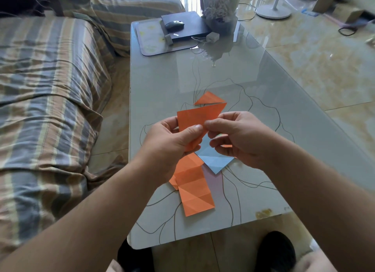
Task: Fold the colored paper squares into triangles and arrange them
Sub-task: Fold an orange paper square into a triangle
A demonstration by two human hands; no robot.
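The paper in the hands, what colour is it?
Orange. The paper shows best in the head view, pinched by both hands.

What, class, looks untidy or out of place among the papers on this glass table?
The loose papers overlap askew: a creased orange paper square lies over a pink sheet, with a light blue paper square at an angle. Both hands hold another orange paper.
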